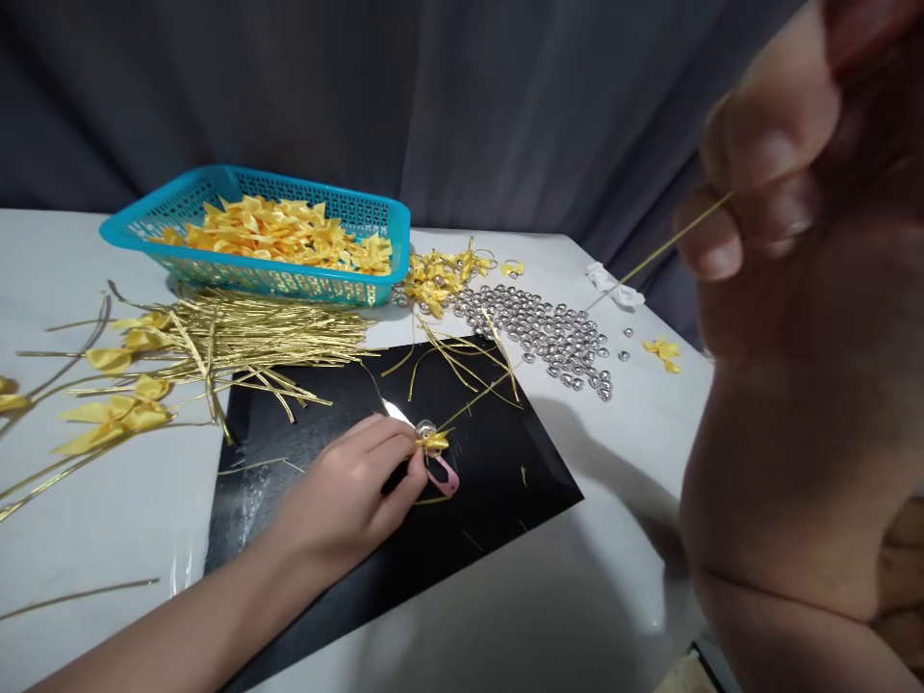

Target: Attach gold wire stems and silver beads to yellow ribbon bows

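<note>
My left hand [353, 476] is pinching the yellow bow [437, 443] over the black mat [498, 472], inward from the desk's [628, 438] far edge. My right hand [801, 318] is gripping the gold cord [664, 248], fingers closed, holding it straight. Blue basket [270, 265] is sitting near the far edge.

"What's on that white desk [498, 626]?"
"A blue basket [252, 258] towards the back, with a pile of gold strands [267, 332] just in front."
"And the black sheet [505, 472]?"
"It lies flat, near the middle. Silver bells [541, 332] spread beyond it, beside a cluster of yellow bows [437, 279]."
"Anything farther right?"
"A crumpled white piece [613, 287] and a lone bow [662, 353]. More bows [119, 419] lie at left, near a single strand [79, 597]."
</note>
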### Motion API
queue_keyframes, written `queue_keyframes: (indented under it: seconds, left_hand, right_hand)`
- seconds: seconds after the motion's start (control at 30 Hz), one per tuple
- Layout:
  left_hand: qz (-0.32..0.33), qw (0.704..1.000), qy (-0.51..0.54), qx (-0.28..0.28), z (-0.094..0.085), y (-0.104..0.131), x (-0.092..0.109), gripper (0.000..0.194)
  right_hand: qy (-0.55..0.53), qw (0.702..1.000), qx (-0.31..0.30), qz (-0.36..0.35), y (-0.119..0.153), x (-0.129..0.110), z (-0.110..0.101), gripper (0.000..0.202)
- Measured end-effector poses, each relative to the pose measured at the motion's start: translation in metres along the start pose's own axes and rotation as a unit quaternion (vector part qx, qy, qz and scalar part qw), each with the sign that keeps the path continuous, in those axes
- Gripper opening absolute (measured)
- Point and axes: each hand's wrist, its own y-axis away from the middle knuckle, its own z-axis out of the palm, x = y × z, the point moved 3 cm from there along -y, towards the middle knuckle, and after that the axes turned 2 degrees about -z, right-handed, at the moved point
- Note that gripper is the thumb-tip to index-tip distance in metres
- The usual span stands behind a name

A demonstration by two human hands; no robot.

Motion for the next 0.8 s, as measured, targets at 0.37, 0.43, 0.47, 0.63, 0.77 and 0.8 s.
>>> queue_keyframes:
  seconds: [0.37, 0.43, 0.47, 0.63, 0.77, 0.8]
  left_hand:
    - [-0.226, 0.958, 0.156, -0.087, 0.001, -0.009, -0.012, 0.023]
    - [-0.279, 0.937, 0.191, -0.090, 0.001, -0.008, -0.016, 0.024]
    - [-0.297, 0.927, 0.211, -0.094, 0.002, -0.008, -0.018, 0.024]
    - [-0.351, 0.887, 0.288, -0.085, 0.001, -0.005, -0.021, 0.023]
    - [-0.360, 0.881, 0.299, -0.067, -0.002, -0.006, -0.022, 0.022]
    - [-0.360, 0.881, 0.300, -0.067, -0.002, -0.007, -0.022, 0.022]
  right_hand:
    - [-0.024, 0.940, -0.186, 0.286, 0.057, 0.047, 0.037, 0.026]
    - [-0.079, 0.893, -0.223, 0.384, 0.082, 0.062, 0.046, 0.029]
    - [-0.093, 0.871, -0.227, 0.425, 0.092, 0.067, 0.048, 0.029]
    - [-0.060, 0.843, -0.198, 0.497, 0.108, 0.083, 0.046, 0.038]
    - [-0.001, 0.846, -0.211, 0.490, 0.110, 0.086, 0.045, 0.032]
    - [0.015, 0.848, -0.205, 0.489, 0.111, 0.086, 0.046, 0.028]
